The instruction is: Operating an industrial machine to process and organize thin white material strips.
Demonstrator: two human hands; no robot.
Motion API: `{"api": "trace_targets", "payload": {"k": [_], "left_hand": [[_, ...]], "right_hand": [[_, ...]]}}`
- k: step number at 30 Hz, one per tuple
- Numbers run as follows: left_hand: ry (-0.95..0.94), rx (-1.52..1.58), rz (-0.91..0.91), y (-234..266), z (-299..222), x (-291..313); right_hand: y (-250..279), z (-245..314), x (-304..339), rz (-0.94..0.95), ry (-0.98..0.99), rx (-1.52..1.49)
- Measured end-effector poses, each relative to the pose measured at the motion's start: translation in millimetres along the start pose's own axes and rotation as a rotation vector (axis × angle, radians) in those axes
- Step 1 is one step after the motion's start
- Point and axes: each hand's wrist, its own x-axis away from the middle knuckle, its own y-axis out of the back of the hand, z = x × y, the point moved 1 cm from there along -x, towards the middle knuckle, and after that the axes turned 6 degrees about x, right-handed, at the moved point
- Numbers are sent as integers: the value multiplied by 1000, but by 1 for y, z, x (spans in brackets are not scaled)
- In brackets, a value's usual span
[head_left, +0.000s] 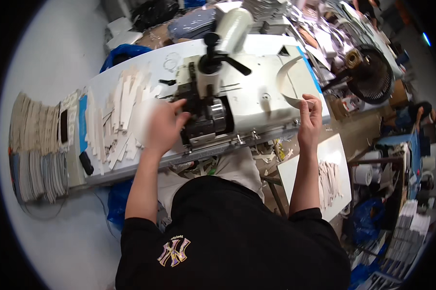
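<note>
Left hand (164, 127): motion-blurred, fingers spread, index and thumb apart with a gap between them, both aimed at the dark head of the machine (198, 123). Fingertips right beside the metal; contact cannot be told. Nothing seen in its grip.

Right hand (310, 118): thumb and fingertips pinching one end of a pale strip (281, 81). Strip bows out leftward in a loose arc above the panel (252, 82), its far end up toward the worktop's right corner. Hand itself sits at the right end of the machine table, close to the edge, forearm coming up from below.

Room: the panel gives a broad flat stretch between machine head and right hand. Left side tighter: a heap of loose strips (123, 106) spreads over the white worktop (162, 50) just left of the left hand. Front edge runs as a metal rail (191, 156) beneath both hands, bolts along it. Black lever (237, 65) juts out to the right over the panel, beyond the head.

Beyond the right forearm, lower: a white board (293, 171) bearing a bundle of narrow strips (329, 183). Far left, stacked sheets (39, 125) at the worktop's end.
</note>
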Motion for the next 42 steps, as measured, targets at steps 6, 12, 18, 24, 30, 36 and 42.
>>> {"api": "trace_targets", "payload": {"k": [6,12,18,24,30,36,42], "left_hand": [[344,-528,88,17,105,16],[281,-825,74,11,137,24],[424,-699,17,26,155,6],[549,-457,-66,44,164,8],[580,-270,-98,64,199,7],[679,240,-388,61,208,22],[769,210,-405,68,146,7]], "right_hand": [[96,-97,72,-266,-310,-237],[192,-178,192,-563,-862,-111],[265,-237,260,-628,-1012,156],[326,-274,300,-706,-1008,125],[363,-322,371,-783,-1366,932],[313,-330,345,-577,-1049,779],[195,-270,191,-428,-515,403]]}}
